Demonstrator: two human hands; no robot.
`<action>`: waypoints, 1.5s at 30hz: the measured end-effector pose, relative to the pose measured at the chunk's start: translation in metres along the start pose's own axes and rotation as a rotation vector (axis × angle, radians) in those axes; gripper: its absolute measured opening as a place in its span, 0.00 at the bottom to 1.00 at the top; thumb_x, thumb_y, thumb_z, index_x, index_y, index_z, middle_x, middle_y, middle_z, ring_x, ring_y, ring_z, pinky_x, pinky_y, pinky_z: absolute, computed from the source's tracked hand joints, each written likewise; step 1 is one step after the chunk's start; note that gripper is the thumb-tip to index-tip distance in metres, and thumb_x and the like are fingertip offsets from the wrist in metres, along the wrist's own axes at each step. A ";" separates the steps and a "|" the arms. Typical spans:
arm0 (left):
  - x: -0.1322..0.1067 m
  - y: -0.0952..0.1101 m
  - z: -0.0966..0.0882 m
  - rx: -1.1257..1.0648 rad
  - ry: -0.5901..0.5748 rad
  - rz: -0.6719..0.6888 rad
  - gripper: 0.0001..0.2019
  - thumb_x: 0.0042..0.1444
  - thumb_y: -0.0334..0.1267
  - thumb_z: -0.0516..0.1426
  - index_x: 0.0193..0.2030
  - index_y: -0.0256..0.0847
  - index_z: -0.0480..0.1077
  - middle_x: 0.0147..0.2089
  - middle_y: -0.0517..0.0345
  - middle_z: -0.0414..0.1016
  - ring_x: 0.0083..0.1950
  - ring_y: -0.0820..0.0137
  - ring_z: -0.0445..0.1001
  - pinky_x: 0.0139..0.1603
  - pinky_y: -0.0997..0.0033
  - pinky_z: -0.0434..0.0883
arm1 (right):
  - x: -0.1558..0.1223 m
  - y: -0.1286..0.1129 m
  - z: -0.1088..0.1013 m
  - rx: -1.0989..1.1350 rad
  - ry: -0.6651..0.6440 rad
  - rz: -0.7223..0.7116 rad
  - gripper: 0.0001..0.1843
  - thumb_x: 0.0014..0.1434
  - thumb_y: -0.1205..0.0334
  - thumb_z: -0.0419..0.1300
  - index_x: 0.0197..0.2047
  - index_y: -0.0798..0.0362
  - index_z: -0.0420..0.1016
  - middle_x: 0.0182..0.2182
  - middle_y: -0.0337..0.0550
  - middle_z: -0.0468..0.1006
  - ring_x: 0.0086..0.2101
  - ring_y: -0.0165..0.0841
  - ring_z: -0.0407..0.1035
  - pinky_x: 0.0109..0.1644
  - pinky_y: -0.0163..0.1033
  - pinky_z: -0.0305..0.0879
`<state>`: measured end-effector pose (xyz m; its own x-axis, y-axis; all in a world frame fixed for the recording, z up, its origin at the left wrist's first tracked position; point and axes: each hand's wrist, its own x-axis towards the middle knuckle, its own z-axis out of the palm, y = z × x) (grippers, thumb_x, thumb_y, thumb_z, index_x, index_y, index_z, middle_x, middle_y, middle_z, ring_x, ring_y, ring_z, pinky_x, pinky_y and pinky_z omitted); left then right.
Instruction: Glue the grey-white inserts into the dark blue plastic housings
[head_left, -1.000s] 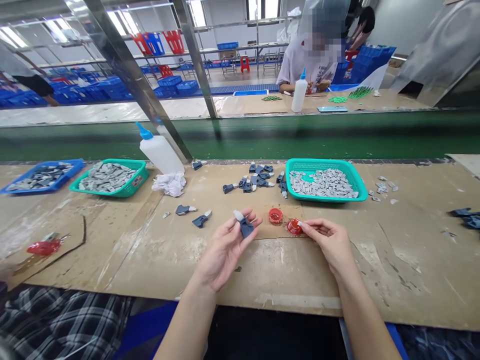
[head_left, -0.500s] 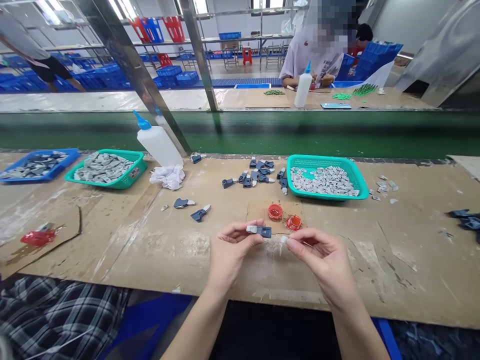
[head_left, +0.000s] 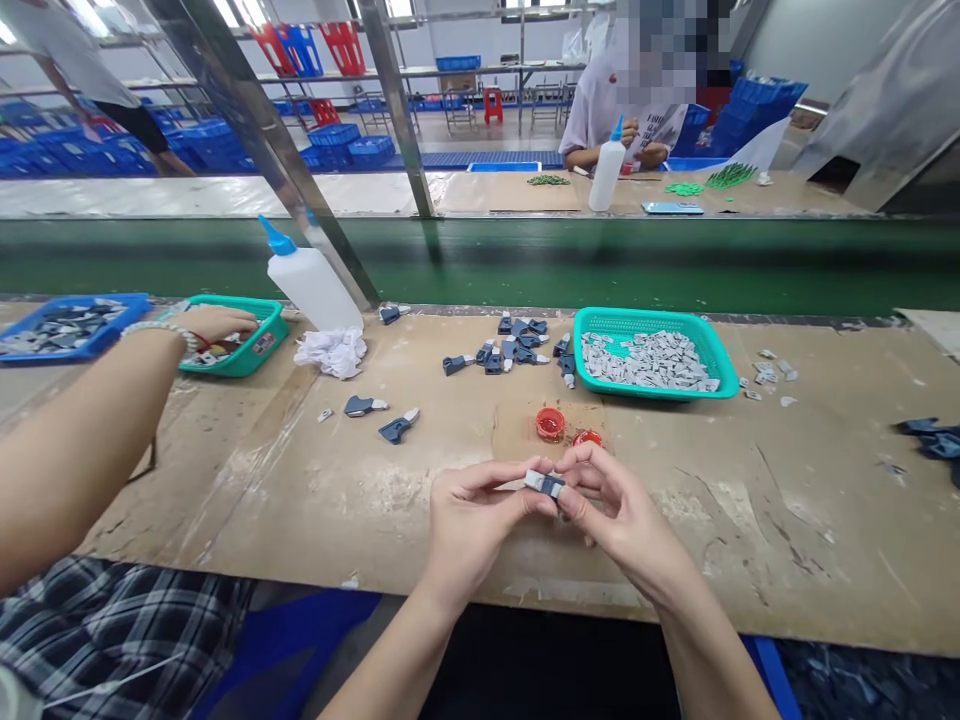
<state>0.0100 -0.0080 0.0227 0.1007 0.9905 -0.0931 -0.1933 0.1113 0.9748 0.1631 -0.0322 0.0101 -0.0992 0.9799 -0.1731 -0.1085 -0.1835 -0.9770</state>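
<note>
near the front edge of the cardboard-topped bench [head_left: 300,510], left hand [head_left: 476,520] and right hand [head_left: 622,515] grip a small blue-grey plastic part [head_left: 543,484] between clenched fingertips, raised clear so both steady it, just below a red cap [head_left: 550,424].

No legible text found: the lettering on the far worker's shirt [head_left: 658,128] and the label on the teal basket [head_left: 262,344] seem too blurred to read.
</note>
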 end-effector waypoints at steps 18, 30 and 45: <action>0.014 -0.011 -0.010 -0.134 -0.268 -0.104 0.19 0.57 0.35 0.60 0.56 0.43 0.72 0.53 0.50 0.77 0.56 0.62 0.73 0.55 0.67 0.72 | 0.004 -0.018 0.001 -0.094 0.138 -0.080 0.17 0.62 0.48 0.57 0.34 0.53 0.78 0.28 0.45 0.80 0.28 0.34 0.74 0.31 0.37 0.70; 0.036 -0.021 -0.127 0.269 0.248 0.124 0.15 0.58 0.43 0.57 0.51 0.44 0.69 0.44 0.56 0.73 0.51 0.65 0.72 0.61 0.62 0.63 | 0.156 -0.033 -0.151 -1.152 0.194 -0.220 0.09 0.53 0.61 0.64 0.38 0.51 0.82 0.36 0.48 0.83 0.35 0.42 0.75 0.36 0.42 0.68; 0.082 -0.006 -0.179 1.315 0.242 0.386 0.22 0.61 0.37 0.47 0.61 0.38 0.64 0.59 0.39 0.70 0.59 0.50 0.69 0.57 0.49 0.65 | 0.154 -0.033 -0.150 -1.242 0.100 -0.447 0.08 0.55 0.59 0.61 0.35 0.51 0.80 0.32 0.47 0.82 0.31 0.39 0.73 0.34 0.41 0.64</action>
<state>-0.1550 0.0866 -0.0271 0.0558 0.9452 0.3216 0.8932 -0.1912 0.4070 0.2999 0.1366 -0.0027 -0.2135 0.9481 0.2357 0.8647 0.2957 -0.4061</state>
